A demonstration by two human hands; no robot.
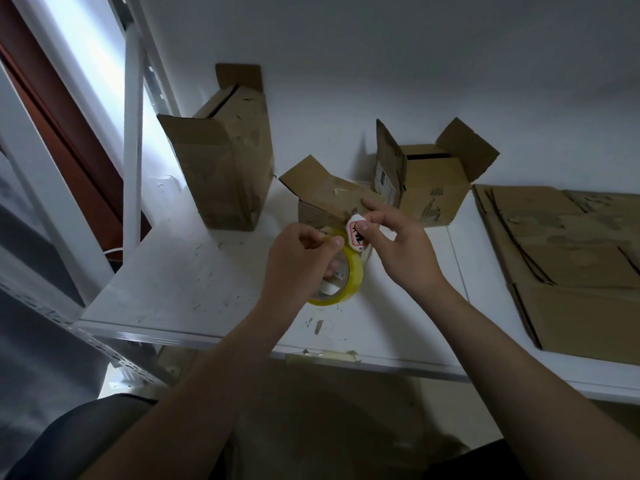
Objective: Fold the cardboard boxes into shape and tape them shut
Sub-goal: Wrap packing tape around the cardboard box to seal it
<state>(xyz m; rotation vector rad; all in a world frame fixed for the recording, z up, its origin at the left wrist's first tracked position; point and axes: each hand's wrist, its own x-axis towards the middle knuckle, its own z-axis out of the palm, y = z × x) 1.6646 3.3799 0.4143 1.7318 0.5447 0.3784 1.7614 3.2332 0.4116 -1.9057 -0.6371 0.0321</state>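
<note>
The left hand (298,258) grips a yellow tape roll (349,282) just above the white bench (180,289), its thumb pressed on the rim. The right hand (401,251) pinches a small white piece (356,233) with red print, right beside the roll. Just behind both hands sits a small cardboard box (322,199) with one flap raised. A tall box (225,168) stands to the left, an open box (433,188) at the back right, and flattened cardboard (571,265) lies far right.

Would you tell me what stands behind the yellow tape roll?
A small cardboard box, one flap raised, stands behind the yellow tape roll. The left hand and the right hand, pinching a white red-printed object, hide its lower front.
</note>
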